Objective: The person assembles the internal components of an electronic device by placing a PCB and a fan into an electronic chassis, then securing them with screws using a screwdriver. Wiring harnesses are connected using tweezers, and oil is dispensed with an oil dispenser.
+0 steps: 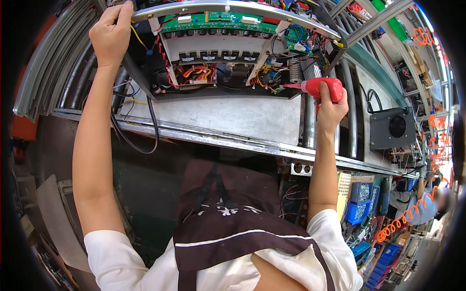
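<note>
Grasping hands (110,40) (332,107) — left on metal frame (194,7), right around red bottle (333,85) — silver plate (223,116) beneath, steel rollers (350,116), orange coiled hoses (400,220)

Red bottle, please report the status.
Right hand holding red bottle, nozzle toward wiring. Left hand on metal frame. Black cable over conveyor edge, clear of hands.

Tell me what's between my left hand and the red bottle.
In the head view, the open electronics chassis, with colourful wires and a green circuit board, lies between your left hand and the red bottle.
</note>
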Motion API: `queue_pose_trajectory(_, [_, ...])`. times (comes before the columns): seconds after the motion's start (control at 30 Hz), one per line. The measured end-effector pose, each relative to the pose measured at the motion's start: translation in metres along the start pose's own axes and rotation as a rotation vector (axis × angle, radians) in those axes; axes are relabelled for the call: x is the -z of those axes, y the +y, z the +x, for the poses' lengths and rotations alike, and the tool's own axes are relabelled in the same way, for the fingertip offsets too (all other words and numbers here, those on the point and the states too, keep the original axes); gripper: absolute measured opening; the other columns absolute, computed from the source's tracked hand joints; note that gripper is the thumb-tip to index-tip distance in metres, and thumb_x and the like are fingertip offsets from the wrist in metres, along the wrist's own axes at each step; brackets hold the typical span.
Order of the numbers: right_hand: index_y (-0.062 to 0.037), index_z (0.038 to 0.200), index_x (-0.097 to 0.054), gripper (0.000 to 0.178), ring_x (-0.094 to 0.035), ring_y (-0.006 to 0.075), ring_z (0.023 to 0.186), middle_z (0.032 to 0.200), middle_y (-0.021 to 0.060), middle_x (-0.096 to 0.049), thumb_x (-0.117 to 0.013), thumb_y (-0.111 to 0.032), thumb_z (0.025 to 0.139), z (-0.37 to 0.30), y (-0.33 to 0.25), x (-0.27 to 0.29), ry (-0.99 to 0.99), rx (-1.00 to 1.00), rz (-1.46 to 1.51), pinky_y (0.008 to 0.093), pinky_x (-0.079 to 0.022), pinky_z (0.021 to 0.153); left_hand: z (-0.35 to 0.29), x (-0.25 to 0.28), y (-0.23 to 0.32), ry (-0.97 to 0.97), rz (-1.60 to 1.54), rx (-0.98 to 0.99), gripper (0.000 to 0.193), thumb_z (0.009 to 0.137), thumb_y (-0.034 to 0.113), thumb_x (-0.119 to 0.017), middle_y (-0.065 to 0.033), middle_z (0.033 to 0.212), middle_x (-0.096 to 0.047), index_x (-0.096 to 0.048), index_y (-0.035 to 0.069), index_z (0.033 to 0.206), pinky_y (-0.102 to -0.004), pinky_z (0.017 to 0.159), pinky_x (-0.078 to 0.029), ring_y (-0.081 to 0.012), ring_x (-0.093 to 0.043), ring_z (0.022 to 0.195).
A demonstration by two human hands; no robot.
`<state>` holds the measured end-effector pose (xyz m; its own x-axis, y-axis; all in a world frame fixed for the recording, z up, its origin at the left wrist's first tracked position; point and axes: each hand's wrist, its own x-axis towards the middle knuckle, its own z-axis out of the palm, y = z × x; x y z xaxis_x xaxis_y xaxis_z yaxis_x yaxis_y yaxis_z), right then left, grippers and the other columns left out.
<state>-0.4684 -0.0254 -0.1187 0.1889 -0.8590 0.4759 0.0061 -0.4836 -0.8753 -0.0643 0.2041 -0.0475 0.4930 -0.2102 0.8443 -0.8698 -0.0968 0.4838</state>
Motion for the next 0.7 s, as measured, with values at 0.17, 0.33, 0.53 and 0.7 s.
queue_pose_trajectory(0.17, [-0.0014,0.088,-0.06,0.027,-0.054,0.0071,0.059,0.073,0.0017,-0.06,-0.077,-0.02,0.08,0.009,0.007,-0.003,-0.021,0.039,-0.142,0.022,-0.045,0.052,0.0,0.0,0.002,-0.019,0.015,0.036,0.026,0.089,0.026,-0.064,-0.0009,0.08,-0.069,-0.071,0.003,0.097,-0.021,0.07,-0.046,-0.0053,-0.057,0.074])
queue_pose_trajectory(0.33, [-0.0008,0.086,-0.061,0.028,-0.054,0.0094,0.063,0.071,0.0035,-0.06,-0.078,-0.021,0.078,0.015,0.016,-0.006,-0.037,0.137,-0.22,0.0255,-0.046,0.058,0.002,0.002,-0.002,-0.014,0.035,-0.001,0.026,0.089,0.026,-0.064,-0.0012,0.08,-0.069,-0.071,0.003,0.098,-0.0211,0.07,-0.046,-0.0054,-0.058,0.074])
queue_pose_trajectory(0.53, [-0.0004,0.086,-0.061,0.031,-0.055,0.0132,0.065,0.072,0.0065,-0.06,-0.08,-0.024,0.076,0.017,0.019,-0.008,-0.048,0.163,-0.284,0.0285,-0.046,0.062,0.0,-0.001,-0.005,-0.019,-0.004,0.003,0.026,0.089,0.027,-0.065,-0.0015,0.079,-0.069,-0.071,0.003,0.097,-0.021,0.069,-0.046,-0.0057,-0.058,0.073])
queue_pose_trajectory(0.7, [0.0001,0.085,-0.059,0.032,-0.055,0.0141,0.066,0.072,0.0061,-0.059,-0.08,-0.023,0.076,0.014,0.012,-0.007,-0.053,0.184,-0.351,0.029,-0.045,0.063,0.001,0.0,-0.002,-0.007,0.052,-0.021,0.025,0.088,0.026,-0.065,-0.0015,0.078,-0.068,-0.071,0.003,0.096,-0.0207,0.067,-0.046,-0.0056,-0.057,0.071])
